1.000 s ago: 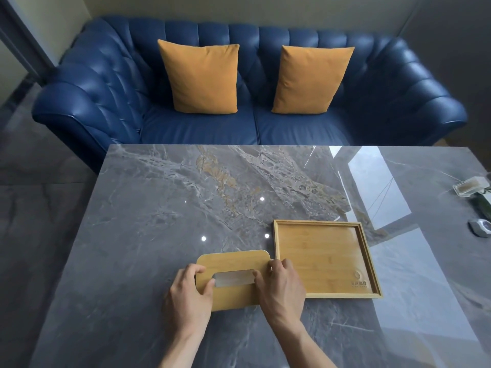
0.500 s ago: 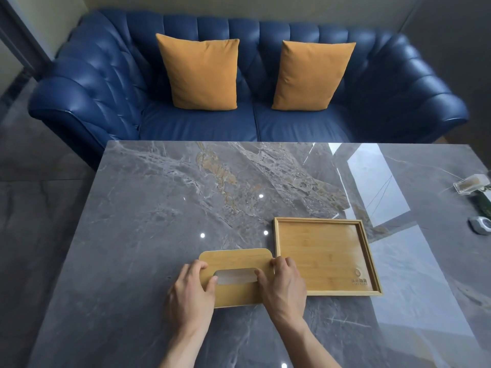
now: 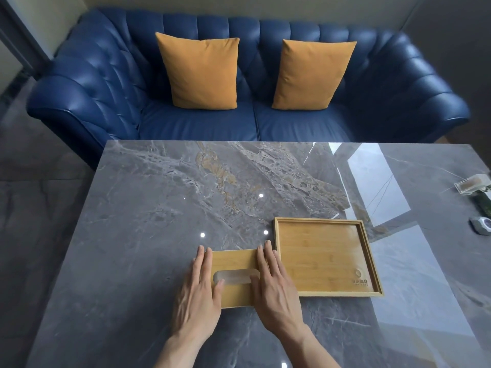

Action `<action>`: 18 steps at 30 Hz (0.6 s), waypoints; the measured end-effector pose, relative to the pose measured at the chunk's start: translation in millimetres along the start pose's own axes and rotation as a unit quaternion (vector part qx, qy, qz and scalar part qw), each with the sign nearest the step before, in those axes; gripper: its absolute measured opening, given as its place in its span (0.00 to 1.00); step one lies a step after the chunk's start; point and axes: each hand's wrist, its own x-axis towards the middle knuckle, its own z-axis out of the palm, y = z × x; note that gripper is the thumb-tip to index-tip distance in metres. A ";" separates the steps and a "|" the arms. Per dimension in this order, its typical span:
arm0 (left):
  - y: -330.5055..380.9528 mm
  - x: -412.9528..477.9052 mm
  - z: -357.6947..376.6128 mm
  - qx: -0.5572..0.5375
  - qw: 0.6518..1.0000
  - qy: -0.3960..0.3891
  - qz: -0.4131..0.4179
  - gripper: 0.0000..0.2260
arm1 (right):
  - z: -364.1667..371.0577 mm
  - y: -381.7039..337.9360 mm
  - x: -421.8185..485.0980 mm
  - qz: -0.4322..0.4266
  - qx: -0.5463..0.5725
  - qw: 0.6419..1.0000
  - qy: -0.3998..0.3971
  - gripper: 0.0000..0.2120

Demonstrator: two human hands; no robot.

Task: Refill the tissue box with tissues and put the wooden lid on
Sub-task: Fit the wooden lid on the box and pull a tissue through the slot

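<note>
The wooden lid (image 3: pixel 235 261) is a bamboo rectangle with an oval slot (image 3: pixel 236 277) that shows something pale underneath. It lies near the front of the grey marble table (image 3: pixel 159 208). My left hand (image 3: pixel 198 296) lies over its left end and my right hand (image 3: pixel 276 290) over its right end. On both hands the fingers stretch flat to the far edge and the thumbs sit at the slot. The lid and my hands hide the box body, and I see no loose tissues.
A shallow bamboo tray (image 3: pixel 318 221) lies just right of the lid, almost touching my right hand. At the table's right edge sit a clear small box (image 3: pixel 473 183), a green item (image 3: pixel 482 205) and a small grey device (image 3: pixel 482 225). Behind the table stands a blue sofa (image 3: pixel 106 88) with two orange cushions.
My fingers have gone from curled over the lid's far edge to stretched out flat along its ends. The lid now lies level rather than tipped.
</note>
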 end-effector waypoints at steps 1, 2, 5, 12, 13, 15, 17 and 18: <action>-1.6 -0.2 2.4 0.005 1.000 0.001 0.005 0.33 | 1.0 1.9 -2.1 -0.009 -0.001 1.000 0.000 0.28; -2.9 -0.1 4.2 0.010 1.000 0.003 0.007 0.34 | 1.7 3.7 -3.7 -0.018 -0.004 1.000 0.001 0.28; -5.8 0.1 8.2 0.033 0.999 0.008 0.016 0.35 | 3.1 9.0 -5.3 -0.025 -0.012 1.000 -0.009 0.29; -12.6 0.6 14.0 0.073 0.997 0.005 0.035 0.34 | 3.6 12.3 -6.8 -0.022 -0.014 0.999 -0.037 0.29; -12.2 0.8 13.8 0.074 0.997 0.003 0.033 0.34 | 3.3 12.4 -6.8 -0.022 -0.012 0.999 -0.040 0.29; -11.7 0.7 13.9 0.074 0.997 -0.001 0.027 0.34 | 2.8 13.0 -7.0 -0.021 -0.012 0.999 -0.044 0.29; -12.0 0.8 14.0 0.081 0.996 -0.005 0.028 0.34 | 2.4 13.4 -6.5 -0.019 -0.011 0.999 -0.048 0.30; -12.3 1.7 13.8 0.087 0.996 -0.006 0.031 0.33 | 2.1 12.9 -6.0 -0.017 -0.014 0.999 -0.049 0.30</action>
